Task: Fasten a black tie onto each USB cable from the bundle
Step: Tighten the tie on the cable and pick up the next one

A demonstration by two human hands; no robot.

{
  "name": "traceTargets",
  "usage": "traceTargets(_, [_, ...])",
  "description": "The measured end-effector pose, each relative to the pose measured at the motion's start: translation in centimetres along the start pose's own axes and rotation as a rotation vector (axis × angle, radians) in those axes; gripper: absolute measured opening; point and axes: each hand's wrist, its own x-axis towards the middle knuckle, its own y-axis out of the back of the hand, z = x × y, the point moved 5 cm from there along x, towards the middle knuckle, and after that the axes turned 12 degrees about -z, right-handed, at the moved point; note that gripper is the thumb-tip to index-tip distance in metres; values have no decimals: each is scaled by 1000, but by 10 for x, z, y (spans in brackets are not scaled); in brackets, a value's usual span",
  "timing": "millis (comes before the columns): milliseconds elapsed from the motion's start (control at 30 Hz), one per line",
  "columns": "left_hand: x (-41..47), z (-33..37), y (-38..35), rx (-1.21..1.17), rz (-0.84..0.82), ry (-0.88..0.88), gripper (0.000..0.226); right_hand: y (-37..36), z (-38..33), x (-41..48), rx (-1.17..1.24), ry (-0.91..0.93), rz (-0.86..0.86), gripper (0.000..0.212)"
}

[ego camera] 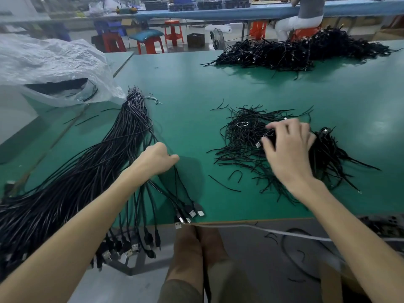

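A thick bundle of black USB cables (91, 162) lies across the left of the green table (218, 84), its plugs hanging over the front edge. My left hand (157, 159) grips a few cables pulled from the bundle's right side; their silver plugs (192, 213) lie near the table edge. A loose pile of black ties (242, 141) covers the centre right. My right hand (288, 147) is over that pile, fingers curled round a coiled black cable with a silver plug showing by the thumb.
A crumpled clear plastic bag (52, 68) sits at the far left. A large heap of black cables (295, 51) lies at the table's far right. Another dark heap (332, 154) lies just right of my right hand. A white cord (284, 232) runs below the table edge. A seated person (306, 16) works at the back bench.
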Motion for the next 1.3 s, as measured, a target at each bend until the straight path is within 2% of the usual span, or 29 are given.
traceTargets(100, [-3, 8, 7, -305, 1, -95, 37, -16, -41, -13, 161, 153, -153, 27])
traceTargets(200, [-10, 11, 12, -600, 0, -155, 30, -35, -78, -28, 427, 241, -331, 22])
traceTargets(267, [-14, 12, 13, -741, -30, -186, 30, -48, -99, -35, 619, 236, -442, 23])
traceTargets(400, [-20, 15, 12, -845, -64, -265, 27, -71, -125, -40, 939, 87, -635, 39])
traceTargets(500, [-23, 17, 6, -889, -78, -304, 23, -81, -138, -40, 956, 69, -701, 29])
traceTargets(600, [-23, 21, -7, -920, -116, -302, 26, -83, -135, -37, 981, 51, -642, 23])
traceTargets(667, [-22, 22, -17, -823, -80, -292, 33, -82, -128, -36, 991, 18, -581, 25])
traceTargets(733, [-23, 20, -27, -627, -25, -325, 37, -78, -118, -35, 1085, -34, -542, 27])
traceTargets(800, [-25, 15, -37, -444, 59, -386, 35, -75, -108, -33, 1215, -91, -541, 28])
traceTargets(867, [-24, 7, -40, -402, 143, -415, 35, -72, -101, -32, 1250, -116, -579, 27])
traceTargets(1000, [-16, 4, -42, -492, 171, -415, 44, -65, -110, -42, 1203, 17, -668, 27])
traceTargets(1133, [-9, -6, -41, -762, 115, -371, 51, -59, -121, -63, 1127, 149, -735, 26])
traceTargets(1233, [-7, -16, -38, -991, 80, -331, 43, -56, -118, -68, 1135, 128, -751, 26])
traceTargets(1300, [-7, -19, -37, -1050, 107, -299, 34, -51, -114, -71, 1061, 141, -737, 26])
